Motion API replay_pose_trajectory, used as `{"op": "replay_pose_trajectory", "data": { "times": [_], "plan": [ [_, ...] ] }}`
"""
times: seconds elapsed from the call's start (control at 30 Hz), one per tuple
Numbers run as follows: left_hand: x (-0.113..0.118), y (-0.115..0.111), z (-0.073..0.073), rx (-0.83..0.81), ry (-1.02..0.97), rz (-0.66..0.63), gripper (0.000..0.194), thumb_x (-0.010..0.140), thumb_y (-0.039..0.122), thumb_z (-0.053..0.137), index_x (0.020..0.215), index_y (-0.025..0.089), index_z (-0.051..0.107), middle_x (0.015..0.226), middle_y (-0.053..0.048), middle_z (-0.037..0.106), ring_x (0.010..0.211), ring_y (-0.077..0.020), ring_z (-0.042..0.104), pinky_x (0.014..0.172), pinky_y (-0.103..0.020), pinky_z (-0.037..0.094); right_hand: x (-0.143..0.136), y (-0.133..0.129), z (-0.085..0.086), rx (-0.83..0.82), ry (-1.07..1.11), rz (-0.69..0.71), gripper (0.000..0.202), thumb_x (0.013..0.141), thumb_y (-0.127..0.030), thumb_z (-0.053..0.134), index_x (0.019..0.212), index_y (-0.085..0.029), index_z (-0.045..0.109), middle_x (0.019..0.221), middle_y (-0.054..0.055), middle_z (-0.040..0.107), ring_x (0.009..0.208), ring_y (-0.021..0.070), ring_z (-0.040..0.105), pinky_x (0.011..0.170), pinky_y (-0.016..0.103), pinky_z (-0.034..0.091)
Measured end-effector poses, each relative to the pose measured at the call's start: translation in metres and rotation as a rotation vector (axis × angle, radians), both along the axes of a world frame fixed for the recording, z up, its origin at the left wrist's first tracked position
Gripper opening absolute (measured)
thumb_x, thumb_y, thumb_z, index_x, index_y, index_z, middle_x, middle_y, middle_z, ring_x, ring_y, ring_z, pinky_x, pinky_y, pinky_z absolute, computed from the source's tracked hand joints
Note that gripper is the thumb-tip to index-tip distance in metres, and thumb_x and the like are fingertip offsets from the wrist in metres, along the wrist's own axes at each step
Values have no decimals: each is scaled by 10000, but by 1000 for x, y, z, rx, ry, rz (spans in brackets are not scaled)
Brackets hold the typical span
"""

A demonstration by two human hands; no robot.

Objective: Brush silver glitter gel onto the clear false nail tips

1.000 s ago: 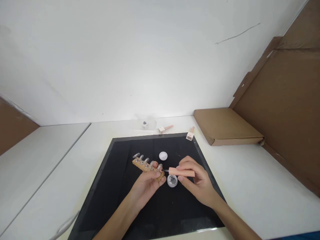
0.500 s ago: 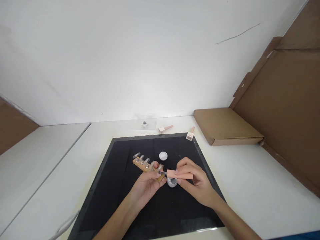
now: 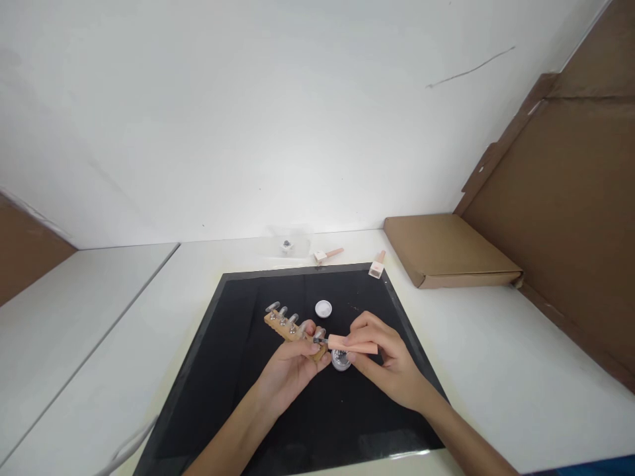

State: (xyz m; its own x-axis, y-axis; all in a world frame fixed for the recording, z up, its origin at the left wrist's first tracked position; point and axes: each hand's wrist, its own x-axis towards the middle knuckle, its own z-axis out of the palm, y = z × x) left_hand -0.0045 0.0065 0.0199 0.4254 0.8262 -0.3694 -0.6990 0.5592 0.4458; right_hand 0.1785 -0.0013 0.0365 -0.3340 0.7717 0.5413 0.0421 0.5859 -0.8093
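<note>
My left hand (image 3: pixel 292 370) grips the near right end of a tan nail tip stand (image 3: pixel 276 322), a bar bearing several clear false nails (image 3: pixel 294 318) on small metal posts. Between the fingers and thumb of my right hand (image 3: pixel 384 354) is a nail polish brush (image 3: pixel 352 344) with a pink handle. Its dark tip points left and is at the false nail nearest my left thumb; whether it touches cannot be made out. Just below the handle stands an uncapped small jar (image 3: pixel 340 360) with silvery contents. A round white lid (image 3: pixel 324 309) lies behind the hands.
Under the hands is a black mat (image 3: pixel 238 370) on a white table (image 3: pixel 506 357). Two pink-handled polish bottles (image 3: pixel 320 256) (image 3: pixel 377 267) lie along its far edge, by a clear plastic piece (image 3: pixel 300 246). A flat cardboard box (image 3: pixel 454 251) sits at right. A white cable (image 3: pixel 129 446) runs at lower left.
The brush in my right hand has shifted slightly left, with its tip closer to the false nail. My left hand and the stand have barely moved.
</note>
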Motion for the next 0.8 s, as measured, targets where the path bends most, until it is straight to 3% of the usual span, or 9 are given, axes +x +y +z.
{"op": "replay_pose_trajectory", "data": {
  "times": [0.8],
  "plan": [
    [-2, -1, -7, 39, -66, -23, 254, 593, -53, 610, 709, 157, 526, 680, 14, 523, 603, -81, 497, 606, -212, 413, 2, 1, -6, -25, -58, -100, 181, 832, -89, 547, 927, -210, 642, 771, 20, 521, 660, 155, 544, 546, 278, 427]
  ]
}}
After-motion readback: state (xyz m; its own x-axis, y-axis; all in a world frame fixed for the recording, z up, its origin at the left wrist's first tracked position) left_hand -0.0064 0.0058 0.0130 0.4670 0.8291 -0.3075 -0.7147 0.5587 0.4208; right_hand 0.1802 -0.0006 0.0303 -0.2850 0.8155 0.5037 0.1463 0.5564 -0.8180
